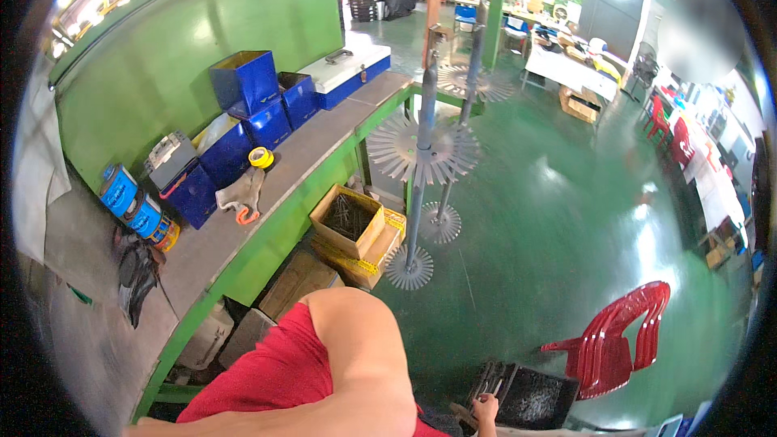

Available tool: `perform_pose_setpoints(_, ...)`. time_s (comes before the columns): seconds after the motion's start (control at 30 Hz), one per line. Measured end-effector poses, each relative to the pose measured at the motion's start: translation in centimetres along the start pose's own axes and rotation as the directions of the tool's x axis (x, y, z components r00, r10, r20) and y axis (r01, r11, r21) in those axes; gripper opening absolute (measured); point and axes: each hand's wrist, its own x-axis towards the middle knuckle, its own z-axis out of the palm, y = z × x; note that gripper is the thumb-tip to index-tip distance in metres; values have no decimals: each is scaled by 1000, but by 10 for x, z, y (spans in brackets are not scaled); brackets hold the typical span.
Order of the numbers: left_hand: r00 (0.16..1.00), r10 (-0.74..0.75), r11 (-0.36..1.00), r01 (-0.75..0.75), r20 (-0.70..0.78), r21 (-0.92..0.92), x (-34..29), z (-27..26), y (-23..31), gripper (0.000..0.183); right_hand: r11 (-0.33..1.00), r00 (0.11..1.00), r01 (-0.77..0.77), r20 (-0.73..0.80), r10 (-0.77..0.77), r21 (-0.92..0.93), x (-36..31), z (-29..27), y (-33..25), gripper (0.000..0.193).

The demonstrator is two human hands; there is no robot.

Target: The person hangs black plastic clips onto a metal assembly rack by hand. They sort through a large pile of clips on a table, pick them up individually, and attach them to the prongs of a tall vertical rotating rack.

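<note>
Right hand at the black tray, left of red chairs — whether it grips anything, I cannot tell.

Free rm over green floor btwn tall grey metal pole w/ slotted metal discs, left, & stacked red plastic chairs, near right. Black rectangular box blocks right hand on its right, tho.

Black rectangular tray, grey mottling inside. Stacked red plastic chairs, glossy. Green floor, white glare streaks. Long counter: grey-brown top, green edge. Dark-blue square box. Yellow round tape roll. Silver metal disc, radial stripes.
</note>
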Motion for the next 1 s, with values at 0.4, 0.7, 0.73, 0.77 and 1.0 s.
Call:
perform_pose_setpoints(0.4,830,-532,830,472,-169,-295,-30,117,91,32,909,950,-245,-103,294,337,-191,51,120,23)
perform_pose_setpoints(0.7,-530,-312,137,796,789,589,-49,159,260,38,911,951,-305,30,309,278,-382,81,236,28)
perform_pose_setpoints(0.73,-645,-102,181,736,757,652,-46,152,281,40,911,951,-306,37,308,278,-395,85,246,28)
perform_pose_setpoints(0.77,-646,-99,178,736,757,653,-47,151,294,40,902,947,-317,40,320,291,-408,88,254,27)
perform_pose_setpoints(1.0,-913,138,-47,381,384,923,-85,67,458,38,808,906,-377,-2,424,452,-447,95,259,25)
